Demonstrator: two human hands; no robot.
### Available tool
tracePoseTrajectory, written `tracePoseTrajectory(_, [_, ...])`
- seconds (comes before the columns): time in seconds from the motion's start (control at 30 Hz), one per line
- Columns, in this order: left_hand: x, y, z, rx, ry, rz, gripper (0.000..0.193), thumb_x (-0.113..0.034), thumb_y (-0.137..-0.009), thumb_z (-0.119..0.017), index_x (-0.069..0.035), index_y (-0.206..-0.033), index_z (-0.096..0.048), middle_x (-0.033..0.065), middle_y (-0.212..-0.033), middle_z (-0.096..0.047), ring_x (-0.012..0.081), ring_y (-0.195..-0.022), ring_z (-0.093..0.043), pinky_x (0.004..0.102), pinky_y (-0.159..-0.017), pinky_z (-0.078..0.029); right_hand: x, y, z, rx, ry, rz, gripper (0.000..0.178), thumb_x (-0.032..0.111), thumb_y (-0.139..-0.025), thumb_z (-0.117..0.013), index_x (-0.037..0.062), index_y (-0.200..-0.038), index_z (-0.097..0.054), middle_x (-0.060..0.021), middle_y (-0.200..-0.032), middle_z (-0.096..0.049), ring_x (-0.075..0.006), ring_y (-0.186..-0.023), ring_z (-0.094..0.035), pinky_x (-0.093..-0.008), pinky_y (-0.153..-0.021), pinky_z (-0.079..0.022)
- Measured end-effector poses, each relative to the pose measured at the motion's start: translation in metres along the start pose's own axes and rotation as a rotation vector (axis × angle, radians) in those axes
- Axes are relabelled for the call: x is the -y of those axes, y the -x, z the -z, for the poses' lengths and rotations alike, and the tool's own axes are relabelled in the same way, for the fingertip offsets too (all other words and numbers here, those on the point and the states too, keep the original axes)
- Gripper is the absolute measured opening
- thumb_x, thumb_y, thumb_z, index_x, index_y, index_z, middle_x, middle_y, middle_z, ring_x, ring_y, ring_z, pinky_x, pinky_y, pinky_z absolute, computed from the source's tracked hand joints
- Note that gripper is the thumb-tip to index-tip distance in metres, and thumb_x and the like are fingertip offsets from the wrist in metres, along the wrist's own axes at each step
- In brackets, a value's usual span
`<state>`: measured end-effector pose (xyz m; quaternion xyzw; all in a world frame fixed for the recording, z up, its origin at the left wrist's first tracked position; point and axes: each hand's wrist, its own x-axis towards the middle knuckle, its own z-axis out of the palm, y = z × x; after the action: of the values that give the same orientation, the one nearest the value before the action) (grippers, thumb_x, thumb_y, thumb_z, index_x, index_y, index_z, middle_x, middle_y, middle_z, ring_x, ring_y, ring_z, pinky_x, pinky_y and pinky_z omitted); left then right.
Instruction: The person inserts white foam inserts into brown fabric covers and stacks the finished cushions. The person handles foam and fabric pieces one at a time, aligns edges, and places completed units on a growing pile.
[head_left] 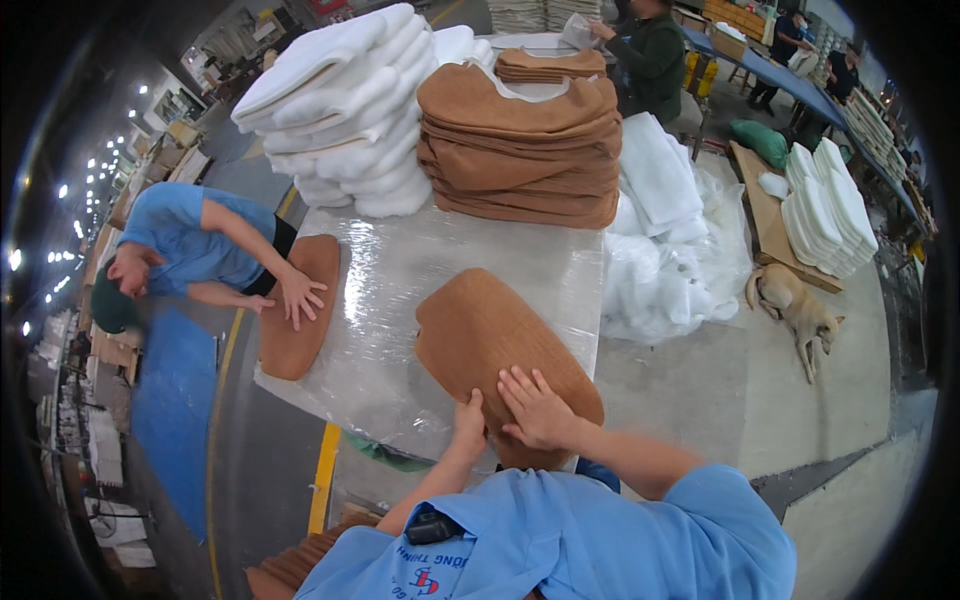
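Observation:
A brown cushion, rounded at its corners, lies slanted across the near part of a table covered in clear plastic film. My right hand presses flat on its near end with the fingers spread. At the cushion's near left edge is my left hand, its fingers closed on the edge and partly hidden. The cushion's near tip goes out of sight behind my forearms and shirt. Across the table's left side, a co-worker's hands rest on another brown cushion.
Tall stacks of white padding and brown covers stand at the table's far end. Right of the table are bagged white fluffy pieces and a dog lying on the floor. Brown pieces sit low at my left.

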<state>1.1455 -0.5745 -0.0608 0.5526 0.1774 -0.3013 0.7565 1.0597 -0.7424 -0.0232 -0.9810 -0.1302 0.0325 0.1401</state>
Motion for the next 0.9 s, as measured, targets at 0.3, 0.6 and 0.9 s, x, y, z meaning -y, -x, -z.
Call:
tracePoseTrajectory(0.3, [-0.082,-0.022,-0.050,-0.230,-1.430,-1.050,0.076,-0.026,-0.099,-0.068,0.001,-0.161,-0.034,0.0296,-0.167,-0.027,0.0489,-0.156,-0.023,0.0599,-0.127,-0.021,-0.001,0.075,-0.034,0.046,-0.129,0.239,0.063,0.044,-0.108,-0.049,0.0082,-0.160,-0.043,-0.0080,-0.173,-0.032,-0.0277,-0.163,-0.021,-0.0562,-0.131,-0.012])
tracePoseTrajectory(0.6, [-0.032,-0.037,-0.054,0.259,-1.771,-1.073,0.076,-0.039,-0.102,-0.060,0.000,-0.162,-0.035,0.0238,-0.171,-0.027,0.0469,-0.158,-0.022,0.0614,-0.128,-0.019,-0.002,0.070,-0.027,-0.259,-0.433,0.045,0.051,0.020,-0.099,-0.064,0.0063,-0.147,-0.057,-0.0147,-0.160,-0.048,-0.0349,-0.152,-0.040,-0.0578,-0.127,-0.026])
tracePoseTrajectory(0.9, [0.001,0.043,-0.013,0.590,-1.759,-1.053,0.061,-0.040,-0.101,-0.060,-0.011,-0.154,-0.052,0.0180,-0.164,-0.042,0.0383,-0.153,-0.035,0.0573,-0.122,-0.029,-0.031,0.064,-0.005,-0.454,-0.284,-0.425,0.045,0.017,-0.094,-0.068,0.0082,-0.138,-0.064,-0.0149,-0.149,-0.056,-0.0352,-0.148,-0.045,-0.0631,-0.122,-0.029])
